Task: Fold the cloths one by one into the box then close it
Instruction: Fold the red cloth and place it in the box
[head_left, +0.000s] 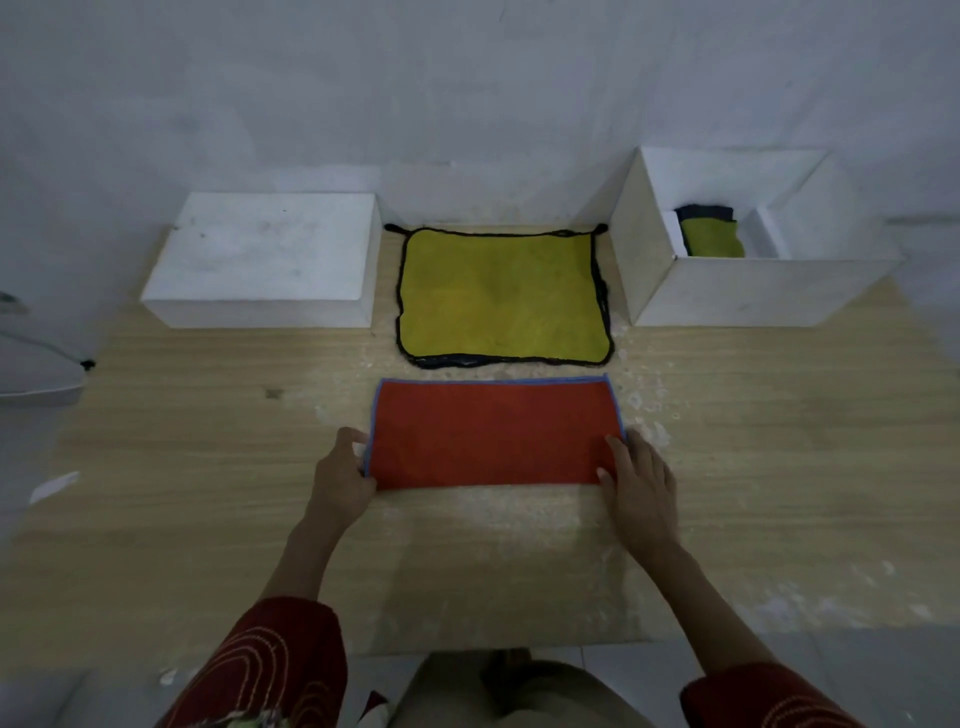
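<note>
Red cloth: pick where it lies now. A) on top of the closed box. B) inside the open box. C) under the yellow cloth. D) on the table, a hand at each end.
D: the red cloth lies flat on the table, the left hand at its left end and the right hand at its right end.

Left hand curled, right hand flat, both arms extended.

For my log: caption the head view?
Left hand grips, right hand presses folded red cloth; yellow cloth lies beyond, open box right.
</note>
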